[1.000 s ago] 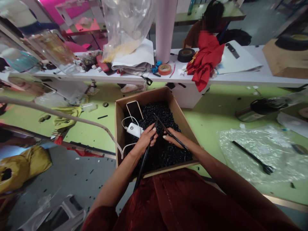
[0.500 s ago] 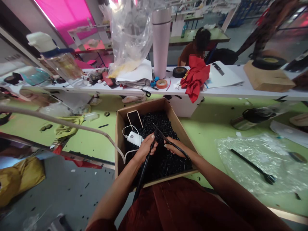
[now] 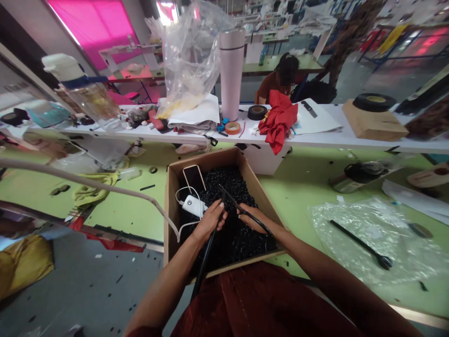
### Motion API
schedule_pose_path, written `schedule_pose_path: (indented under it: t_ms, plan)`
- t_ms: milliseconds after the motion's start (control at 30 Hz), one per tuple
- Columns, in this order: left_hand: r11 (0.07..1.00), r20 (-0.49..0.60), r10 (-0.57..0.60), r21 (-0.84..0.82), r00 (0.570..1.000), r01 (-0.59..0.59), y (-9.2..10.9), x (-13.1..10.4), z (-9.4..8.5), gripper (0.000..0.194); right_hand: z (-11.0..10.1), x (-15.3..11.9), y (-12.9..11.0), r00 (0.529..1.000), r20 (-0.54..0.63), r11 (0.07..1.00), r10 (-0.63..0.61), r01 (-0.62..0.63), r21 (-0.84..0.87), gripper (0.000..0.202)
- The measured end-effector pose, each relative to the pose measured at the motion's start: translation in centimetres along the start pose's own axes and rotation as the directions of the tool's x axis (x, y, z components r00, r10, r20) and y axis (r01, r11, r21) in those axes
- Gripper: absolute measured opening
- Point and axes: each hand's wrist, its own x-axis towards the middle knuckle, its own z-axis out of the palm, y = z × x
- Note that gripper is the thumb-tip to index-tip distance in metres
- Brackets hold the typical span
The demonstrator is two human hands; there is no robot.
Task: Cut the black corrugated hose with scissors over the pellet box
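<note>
A cardboard box (image 3: 172, 201) stands before me, filled with small black pieces (image 3: 231, 180). Over it, my left hand (image 3: 211, 219) is closed around a long black tube (image 3: 206, 257), which runs down toward my lap. My right hand (image 3: 253, 219) grips black scissors (image 3: 235, 202) whose blades point up and left, close to the tube's upper end. Whether the blades touch the tube is too small to tell. Inside the box at the left lie a phone (image 3: 194, 178) and a white power bank (image 3: 192, 206) with a cable.
A white shelf (image 3: 308, 140) crosses behind the box, bearing a pink flask (image 3: 231, 75), tape rolls and red cloth (image 3: 279, 119). At the right, a black tube bundle (image 3: 361, 243) lies on clear plastic (image 3: 326, 234). A person (image 3: 277, 79) sits beyond the shelf.
The camera view has shifted slightly, so the scene sits a little differently in the frame. Both hands keep their grips, and the scissor blades appear slightly closer to the tube.
</note>
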Motion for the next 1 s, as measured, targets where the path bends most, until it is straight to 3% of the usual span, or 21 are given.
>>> schedule_pose_path:
  t_ms: [233,700,867,1000]
  plan:
    - [0.994,-0.063,-0.028,0.103,0.998,0.034,0.0,0.2,0.1,0.038,0.2,0.3,0.4,1.0,0.007,0.993,-0.018,0.019,-0.12,0.011]
    - [0.988,-0.06,-0.046,0.142,0.997,0.054,-1.1,0.8,-0.2,0.031,0.7,0.4,1.5,0.999,0.046,0.955,0.004,0.01,-0.298,0.013]
    - [0.996,-0.044,-0.058,0.073,0.997,0.061,-1.0,0.7,-0.1,0.033,0.6,0.7,1.2,0.996,-0.051,0.949,0.069,-0.081,-0.306,0.012]
    - [0.999,-0.032,-0.047,0.003,0.998,0.047,-0.7,0.5,0.2,0.04,0.3,0.9,1.1,0.976,-0.185,0.974,0.119,-0.15,-0.169,0.009]
